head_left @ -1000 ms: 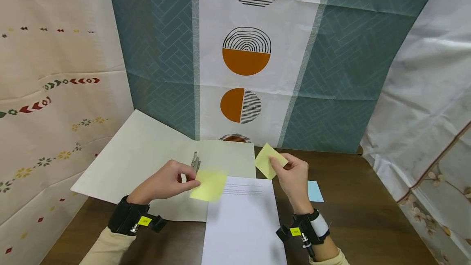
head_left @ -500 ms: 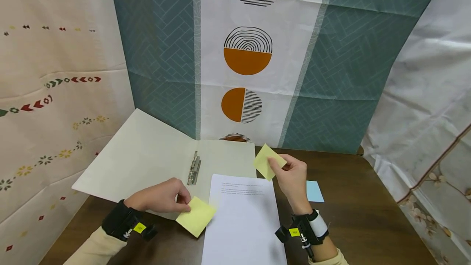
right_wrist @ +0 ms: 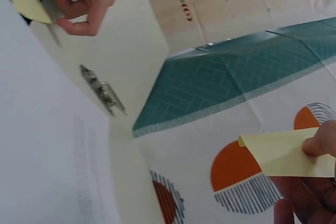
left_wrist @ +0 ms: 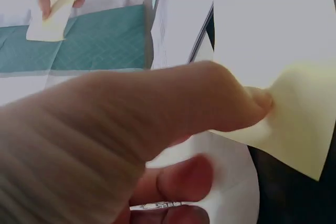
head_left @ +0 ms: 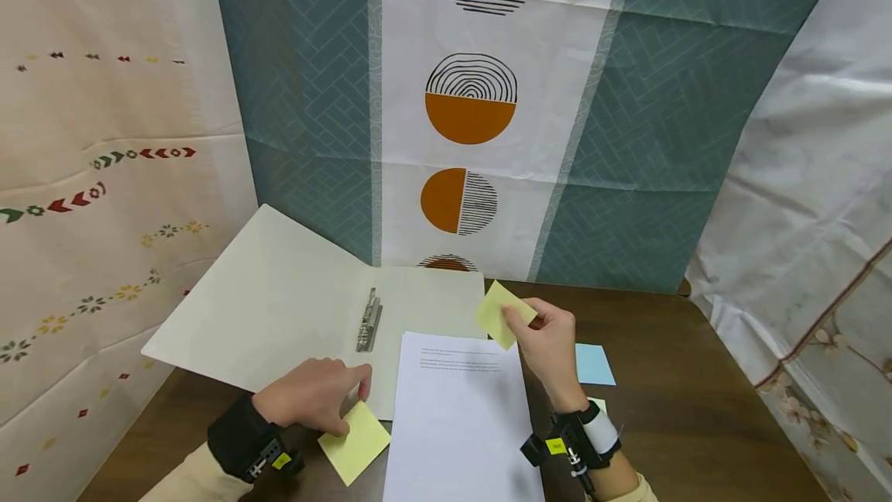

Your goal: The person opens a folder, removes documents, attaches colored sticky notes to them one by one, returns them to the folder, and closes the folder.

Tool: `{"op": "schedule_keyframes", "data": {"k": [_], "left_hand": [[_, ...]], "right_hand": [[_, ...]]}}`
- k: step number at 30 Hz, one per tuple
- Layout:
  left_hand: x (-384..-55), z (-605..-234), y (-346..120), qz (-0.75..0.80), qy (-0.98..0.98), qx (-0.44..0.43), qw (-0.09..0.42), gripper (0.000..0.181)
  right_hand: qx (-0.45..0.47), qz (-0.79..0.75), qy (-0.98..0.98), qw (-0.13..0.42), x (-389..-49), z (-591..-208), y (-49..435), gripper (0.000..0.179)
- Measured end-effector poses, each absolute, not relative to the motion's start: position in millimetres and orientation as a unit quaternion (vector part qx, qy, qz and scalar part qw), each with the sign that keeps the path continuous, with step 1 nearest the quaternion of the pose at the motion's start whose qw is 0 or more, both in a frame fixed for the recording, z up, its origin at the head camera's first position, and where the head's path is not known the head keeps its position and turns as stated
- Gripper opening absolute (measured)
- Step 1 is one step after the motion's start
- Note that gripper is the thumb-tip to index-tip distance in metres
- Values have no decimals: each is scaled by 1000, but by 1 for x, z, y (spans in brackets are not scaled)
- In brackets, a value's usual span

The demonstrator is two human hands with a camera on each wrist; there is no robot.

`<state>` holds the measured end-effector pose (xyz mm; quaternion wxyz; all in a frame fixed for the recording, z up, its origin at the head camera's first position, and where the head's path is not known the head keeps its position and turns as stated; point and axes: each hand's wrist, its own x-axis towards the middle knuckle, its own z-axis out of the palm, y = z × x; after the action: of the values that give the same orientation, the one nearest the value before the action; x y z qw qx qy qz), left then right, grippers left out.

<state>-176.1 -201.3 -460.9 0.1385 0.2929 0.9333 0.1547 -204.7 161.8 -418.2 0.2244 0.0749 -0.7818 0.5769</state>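
My left hand (head_left: 315,395) touches a yellow sticky note (head_left: 357,444) with the thumb, left of the printed sheets; its index finger points away from the note. In the left wrist view the thumb lies on that note (left_wrist: 283,30), and the other visible fingers are curled apart from it. My right hand (head_left: 547,339) pinches a second yellow sticky note (head_left: 498,314) between thumb and fingers, raised above the sheets' far right corner. One edge of this note (right_wrist: 283,153) curls in the right wrist view.
An open white binder (head_left: 279,300) with a metal clip (head_left: 369,322) lies at the back left. White printed sheets (head_left: 460,417) overlap it. A blue sticky note (head_left: 595,364) and a pale slip lie right of my right hand on the brown table (head_left: 697,409). Patterned cloths hang around.
My left hand has carried its sticky note from above the sheets' top left down toward me and left, then lifted its index finger off it. The right hand has shifted slightly, still pinching its note.
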Motion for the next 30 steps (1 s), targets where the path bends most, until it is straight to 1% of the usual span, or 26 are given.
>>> {"op": "schedule_keyframes", "data": {"k": [2,7,11,14,16,18,21,24,28,30], "left_hand": [[-176,-462,-201,148,935,291,137,40],[-172,-464,-202,165,928,301,146,26],[-172,-464,-199,192,922,304,144,20],[-174,-462,-193,200,918,318,123,17],[-177,-460,-189,200,916,334,94,17],[-179,-456,-182,207,914,345,62,21],[-181,-451,-170,224,909,353,11,30],[-185,-446,-157,240,903,356,-31,40],[-191,-442,-140,252,896,360,-63,41],[-194,-441,-132,262,893,359,-72,40]], "right_hand": [[80,566,-793,212,-202,-423,161,12],[106,529,-825,171,-191,-434,159,6],[125,509,-836,161,-184,-438,157,5],[125,508,-837,160,-182,-439,157,5],[127,504,-839,163,-182,-440,157,5],[136,490,-844,172,-182,-441,157,5],[179,436,-857,210,-180,-442,157,12],[247,345,-863,276,-176,-441,155,21],[321,203,-850,365,-171,-436,150,30],[345,145,-841,390,-168,-434,146,33]]}}
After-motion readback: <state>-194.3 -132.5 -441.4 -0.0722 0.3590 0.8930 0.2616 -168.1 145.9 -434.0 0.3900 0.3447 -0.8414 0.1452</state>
